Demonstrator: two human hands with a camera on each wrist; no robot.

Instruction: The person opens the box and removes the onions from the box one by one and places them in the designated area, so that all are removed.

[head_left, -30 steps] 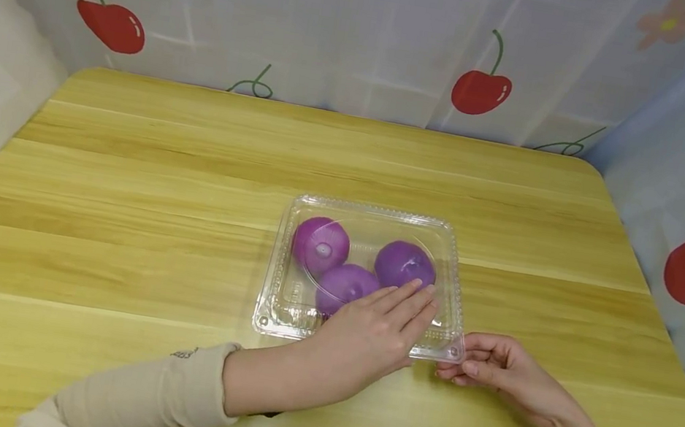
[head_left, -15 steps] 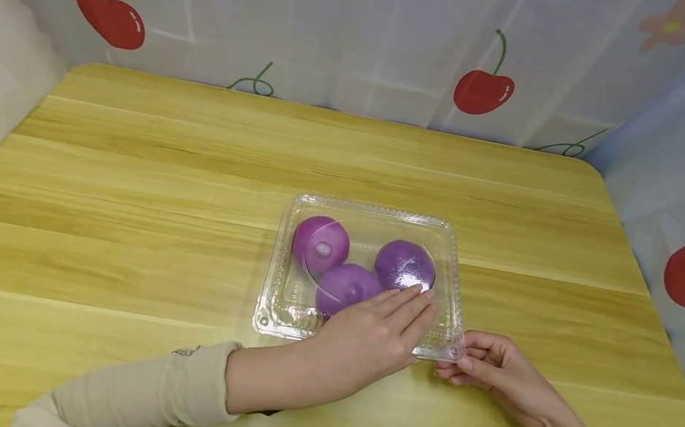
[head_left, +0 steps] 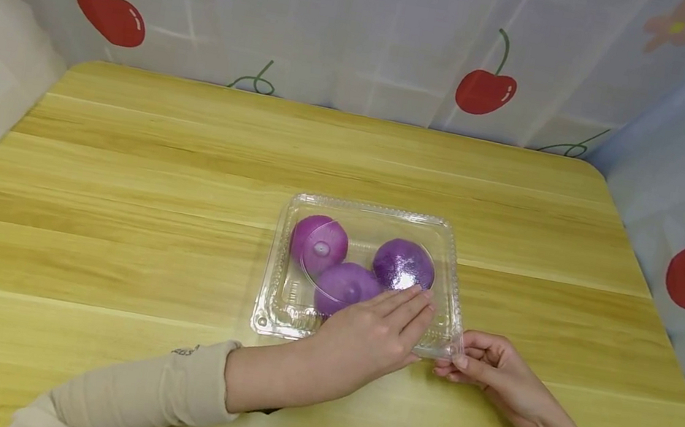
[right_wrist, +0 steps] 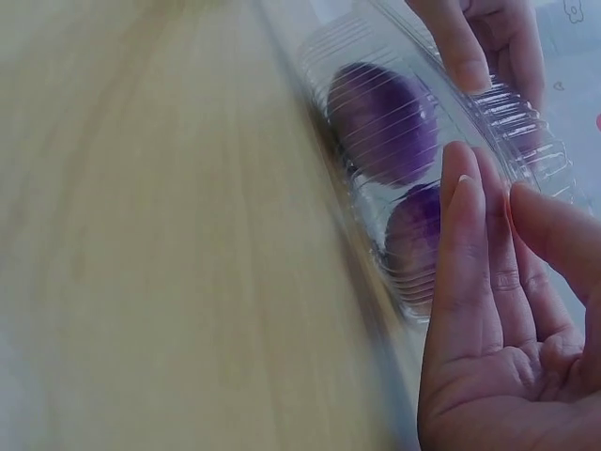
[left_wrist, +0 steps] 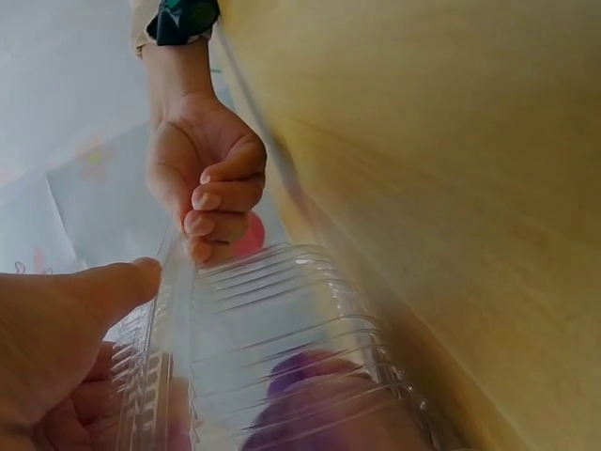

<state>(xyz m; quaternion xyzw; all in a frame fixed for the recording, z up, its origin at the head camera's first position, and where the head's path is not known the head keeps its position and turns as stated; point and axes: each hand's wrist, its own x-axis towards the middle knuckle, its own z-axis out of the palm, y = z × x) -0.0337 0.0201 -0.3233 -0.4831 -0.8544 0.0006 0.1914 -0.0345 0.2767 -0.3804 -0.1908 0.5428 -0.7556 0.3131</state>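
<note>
1. The counter (head_left: 149, 214) bears a clear plastic clamshell (head_left: 363, 228).
2. Left hand (head_left: 373, 336), fingers straight, lies across its top; right hand (head_left: 504, 374) pinches the near right corner. Closing seems in hand; next likely calls for firm rim pressure.
3. Purple onions (head_left: 319, 243) sit inside.

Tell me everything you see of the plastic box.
The plastic box looks clear and shiny, roughly rectangular, with ridged side walls and a crimped rim. Its lid, marked with an oval outline, is down; whether it is latched I cannot tell. It sits on the wooden table, with three purple onions inside. The left hand lies on top; the right hand pinches the near right corner.
</note>
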